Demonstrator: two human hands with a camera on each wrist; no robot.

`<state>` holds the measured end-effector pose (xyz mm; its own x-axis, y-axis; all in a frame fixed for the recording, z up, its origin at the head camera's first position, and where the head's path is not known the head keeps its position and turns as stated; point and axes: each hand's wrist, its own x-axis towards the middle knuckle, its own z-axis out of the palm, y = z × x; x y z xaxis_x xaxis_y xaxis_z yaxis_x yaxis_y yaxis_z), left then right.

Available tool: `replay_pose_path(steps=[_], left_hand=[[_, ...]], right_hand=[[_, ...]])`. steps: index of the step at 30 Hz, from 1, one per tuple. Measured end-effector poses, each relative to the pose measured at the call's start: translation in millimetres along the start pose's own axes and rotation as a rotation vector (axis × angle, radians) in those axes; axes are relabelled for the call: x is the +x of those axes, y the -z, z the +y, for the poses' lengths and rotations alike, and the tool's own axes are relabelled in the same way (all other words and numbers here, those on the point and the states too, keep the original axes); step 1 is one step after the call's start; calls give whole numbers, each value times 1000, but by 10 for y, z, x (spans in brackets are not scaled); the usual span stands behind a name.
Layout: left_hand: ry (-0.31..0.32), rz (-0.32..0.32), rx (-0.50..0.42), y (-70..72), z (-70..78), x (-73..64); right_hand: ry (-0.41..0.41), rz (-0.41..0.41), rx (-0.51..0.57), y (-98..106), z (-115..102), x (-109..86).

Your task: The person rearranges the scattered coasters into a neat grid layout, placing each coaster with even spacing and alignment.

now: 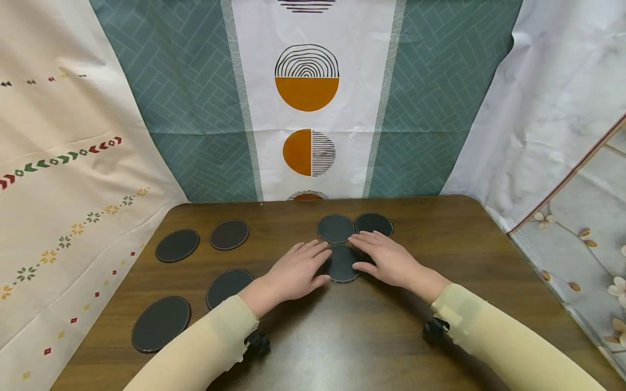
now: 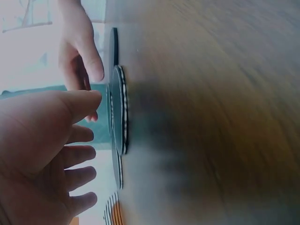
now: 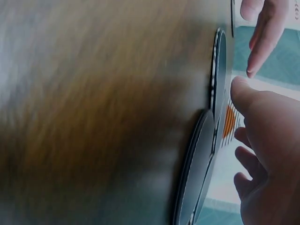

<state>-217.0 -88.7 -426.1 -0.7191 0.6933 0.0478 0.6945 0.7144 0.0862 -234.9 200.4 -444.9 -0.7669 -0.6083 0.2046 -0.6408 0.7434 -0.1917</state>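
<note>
Three round black coasters with stitched rims sit close together toward the back of the table: a front coaster (image 1: 343, 264), a back left coaster (image 1: 335, 228) and a back right coaster (image 1: 374, 222). My left hand (image 1: 300, 270) is at the front coaster's left side, fingers extended and holding nothing. From the right, my right hand (image 1: 386, 260) reaches over the edges of the front and back right coasters, its fingers relaxed. Both wrist views show the fingertips slightly above the coasters, apparently not touching. The front coaster (image 2: 120, 110) shows a doubled rim in the left wrist view.
On the table's left side lie several more black coasters, among them a near one (image 1: 161, 324), one partly behind my left forearm (image 1: 229, 288), and a far one (image 1: 229, 234). Patterned cloth (image 1: 195, 98) hangs behind the wooden table (image 1: 362, 347) and along both sides.
</note>
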Motion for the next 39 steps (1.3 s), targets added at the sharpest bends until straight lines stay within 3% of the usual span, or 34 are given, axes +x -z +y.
replay_pose_path(steps=[10,24,39], left_hand=[[64,37,8,28,-227,-316],[168,66,2,76,-508,-800],[259,83,0,94,-666,-1247]], right_hand=[[46,-60,10,-60,-160,53],[95,-96,2,-125,-211,110],[116,-96,2,-153,-182,90]])
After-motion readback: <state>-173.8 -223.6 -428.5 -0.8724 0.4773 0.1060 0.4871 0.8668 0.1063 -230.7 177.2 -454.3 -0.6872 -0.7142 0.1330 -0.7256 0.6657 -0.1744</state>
